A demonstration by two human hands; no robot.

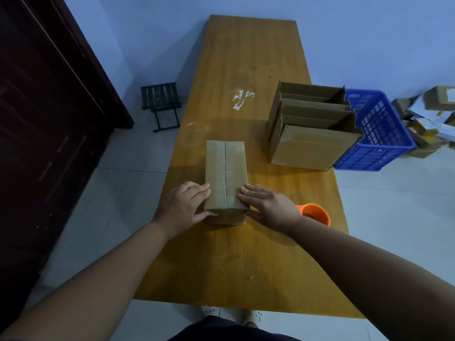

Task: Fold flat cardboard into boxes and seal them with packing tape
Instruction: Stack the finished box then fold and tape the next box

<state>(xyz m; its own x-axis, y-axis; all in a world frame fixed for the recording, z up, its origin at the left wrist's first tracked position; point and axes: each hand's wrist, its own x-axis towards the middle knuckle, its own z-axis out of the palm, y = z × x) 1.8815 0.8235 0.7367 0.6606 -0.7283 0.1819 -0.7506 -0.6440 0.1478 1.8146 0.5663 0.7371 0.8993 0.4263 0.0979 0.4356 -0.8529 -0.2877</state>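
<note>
Head: left hand (182, 205) and right hand (268, 205) apparently press box (225, 168) edges.

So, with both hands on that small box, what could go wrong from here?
1. The near end of the small box looks bulged and not visibly taped. With the left hand and right hand pressing its sides, the flaps could spring open.
2. The orange tape roll sits right behind the right wrist, close to the edge of the table. A careless pull back might knock it off.
</note>
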